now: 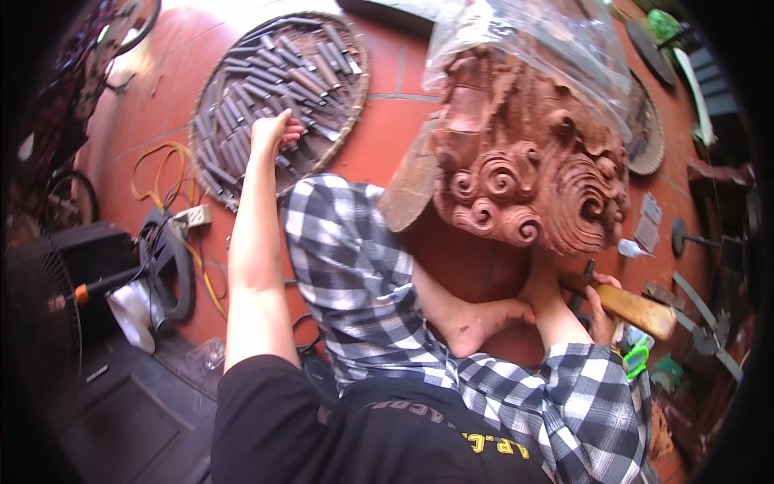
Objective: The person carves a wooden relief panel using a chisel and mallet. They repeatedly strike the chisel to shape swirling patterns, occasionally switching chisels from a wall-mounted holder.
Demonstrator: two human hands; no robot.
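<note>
My left hand (275,131) reaches out over a round woven tray (364,71) at the far left, its fingers curled in. Whatever is in those fingers, if anything, is hidden. Many carving chisels (260,84) with dark handles lie across the tray, right under the hand. On the right, beside my knee, my right hand (601,310) is closed around a wooden mallet (639,310) with a pale, worn end. In front of me stands a reddish-brown wood carving (524,173) with deep swirls and curls, its upper part covered by clear plastic sheeting (556,40).
A flat board (413,179) leans at the carving's left side. Yellow cord (199,262) and a power strip (193,216) lie on the red tiles at left, near a fan (44,310). A small white bottle (634,248) and a second tray (655,133) are at right.
</note>
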